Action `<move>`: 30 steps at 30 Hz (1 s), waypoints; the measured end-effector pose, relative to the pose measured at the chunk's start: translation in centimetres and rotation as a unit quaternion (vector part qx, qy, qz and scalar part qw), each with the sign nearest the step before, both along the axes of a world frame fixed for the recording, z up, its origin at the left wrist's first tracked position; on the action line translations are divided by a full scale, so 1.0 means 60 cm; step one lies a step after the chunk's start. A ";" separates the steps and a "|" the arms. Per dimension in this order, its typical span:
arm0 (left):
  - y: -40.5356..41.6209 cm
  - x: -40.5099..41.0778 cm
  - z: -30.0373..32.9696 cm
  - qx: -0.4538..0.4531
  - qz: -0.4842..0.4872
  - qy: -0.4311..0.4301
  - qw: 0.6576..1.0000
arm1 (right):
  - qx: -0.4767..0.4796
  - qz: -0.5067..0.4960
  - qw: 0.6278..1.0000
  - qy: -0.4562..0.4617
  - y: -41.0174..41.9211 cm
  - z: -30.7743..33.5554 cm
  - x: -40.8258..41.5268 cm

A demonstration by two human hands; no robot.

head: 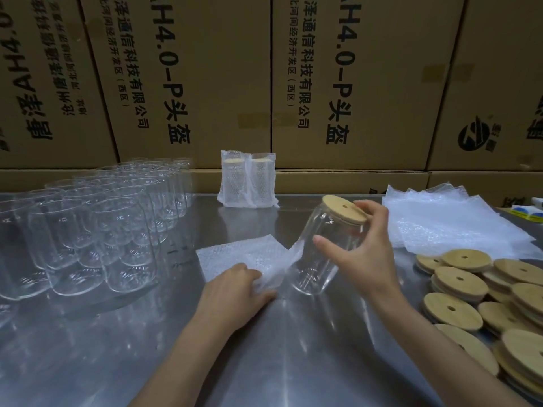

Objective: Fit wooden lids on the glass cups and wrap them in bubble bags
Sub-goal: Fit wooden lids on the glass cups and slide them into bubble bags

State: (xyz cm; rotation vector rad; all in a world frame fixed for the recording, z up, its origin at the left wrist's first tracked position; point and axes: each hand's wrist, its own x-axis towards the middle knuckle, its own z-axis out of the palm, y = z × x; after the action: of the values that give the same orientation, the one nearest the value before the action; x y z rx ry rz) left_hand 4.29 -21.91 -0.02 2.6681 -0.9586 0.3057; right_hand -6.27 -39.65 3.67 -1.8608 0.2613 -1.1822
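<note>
My right hand [364, 248] grips a clear glass cup [320, 259], tilted to the right, with a round wooden lid [342, 207] fitted on its mouth. The cup's base touches the raised edge of a flat bubble bag [244, 257] lying on the steel table [147, 348]. My left hand [235, 292] holds the bag's near edge, pinching it against the table. Several bare glass cups [88, 224] stand in rows at the left. Two wrapped lidded cups [248, 183] stand at the back.
A stack of bubble bags [452, 221] lies at the right, and a heap of wooden lids [484, 298] sits in front of it. Cardboard boxes [205, 83] form a wall behind the table. Small items [529, 210] lie at the far right edge.
</note>
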 end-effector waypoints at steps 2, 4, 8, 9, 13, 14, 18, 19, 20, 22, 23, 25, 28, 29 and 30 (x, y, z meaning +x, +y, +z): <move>-0.002 -0.001 -0.001 -0.025 -0.014 0.027 0.999 | 0.081 -0.003 0.997 -0.016 -0.018 -0.004 0.001; -0.002 -0.002 -0.001 -0.048 -0.024 0.051 0.997 | 0.166 -0.005 0.986 -0.014 -0.033 -0.005 0.001; 0.001 -0.004 0.003 -0.082 -0.019 0.040 0.996 | 0.345 0.065 0.936 -0.031 -0.043 0.004 -0.005; 0.001 -0.006 0.004 -0.097 -0.016 0.044 0.994 | 0.375 0.088 0.922 -0.032 -0.041 0.006 -0.007; -0.002 -0.010 0.005 -0.174 0.004 0.076 0.982 | 0.457 0.210 0.864 -0.024 -0.027 0.010 -0.005; -0.003 -0.010 0.005 -0.192 0.011 0.079 0.978 | 0.462 0.237 0.854 -0.025 -0.025 0.009 -0.004; -0.009 -0.003 0.004 -0.252 0.022 0.112 0.961 | 0.419 0.336 0.843 0.007 -0.014 0.008 -0.002; -0.011 0.001 0.004 -0.269 0.027 0.134 0.953 | 0.404 0.348 0.846 0.025 -0.010 0.006 -0.001; -0.012 0.004 0.004 -0.288 0.030 0.157 0.944 | 0.392 0.352 0.849 0.039 -0.008 0.005 0.000; -0.011 0.011 0.005 -0.330 0.024 0.194 0.924 | 0.375 0.339 0.861 0.051 -0.006 0.001 0.002; -0.010 0.014 0.006 -0.354 0.018 0.203 0.913 | 0.368 0.325 0.870 0.053 -0.006 0.000 0.003; -0.007 0.018 0.006 -0.404 0.008 0.202 0.892 | 0.358 0.287 0.887 0.053 -0.006 -0.001 0.002; -0.006 0.017 0.013 -0.479 0.014 0.179 0.859 | 0.343 0.219 0.912 0.044 -0.006 -0.002 0.002; -0.005 0.014 0.015 -0.501 0.018 0.167 0.849 | 0.336 0.201 0.919 0.042 -0.005 -0.004 0.002; -0.004 0.011 0.017 -0.518 0.017 0.157 0.841 | 0.331 0.184 0.925 0.040 -0.003 -0.005 0.001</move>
State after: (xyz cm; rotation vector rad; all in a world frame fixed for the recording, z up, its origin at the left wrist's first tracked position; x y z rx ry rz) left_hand 4.96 -22.17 1.02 1.6482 -0.4232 0.2682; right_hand -6.19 -39.83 3.37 -1.2834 0.2958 -0.6439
